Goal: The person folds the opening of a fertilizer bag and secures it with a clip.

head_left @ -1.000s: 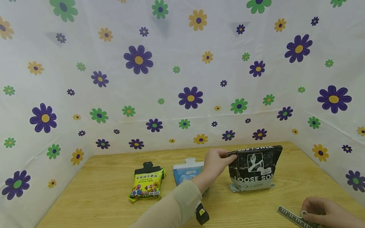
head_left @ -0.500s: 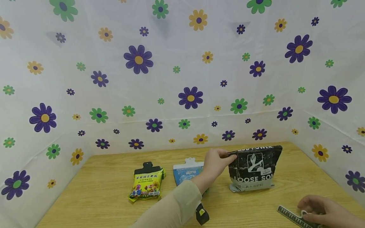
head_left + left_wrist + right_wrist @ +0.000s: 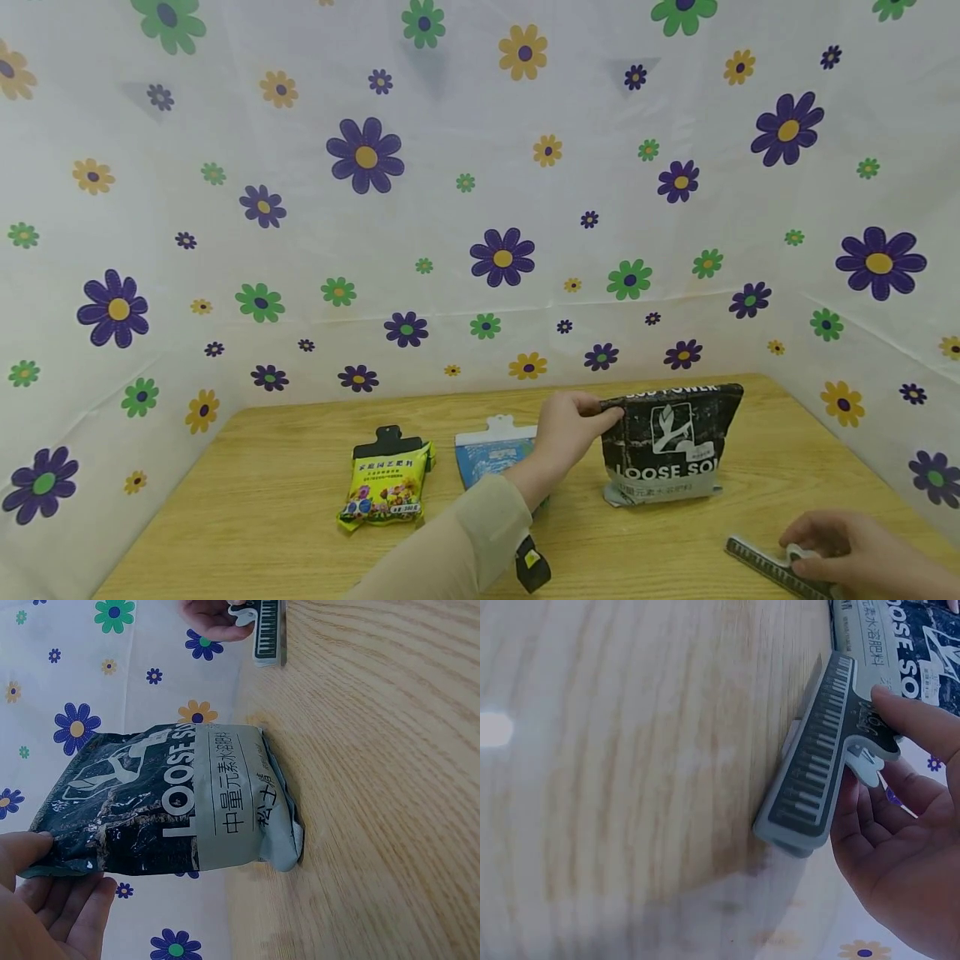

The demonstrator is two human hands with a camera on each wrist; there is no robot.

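Observation:
A black and grey bag [image 3: 671,442] printed "LOOSE SO…" stands upright at the table's right half. My left hand [image 3: 566,433] pinches its upper left corner between thumb and fingers, also plain in the left wrist view. Low at the right, my right hand [image 3: 862,546] holds a bag clip [image 3: 817,761] with a piano-key pattern by its handle. The thumb lies on the handle's front, with the other fingers curled behind it. In the head view the clip sits apart from the bag, in front of it to the right.
On the wooden table [image 3: 285,500], a yellow packet [image 3: 386,483] with a black clip [image 3: 388,442] lies at the left. A blue packet [image 3: 483,462] with a white clip [image 3: 498,429] is partly behind my left forearm. A small black object [image 3: 532,567] with a yellow mark shows below that forearm.
My right hand has shifted slightly left with the clip, and its fingers have moved around the handle. The left hand and the black bag have stayed put.

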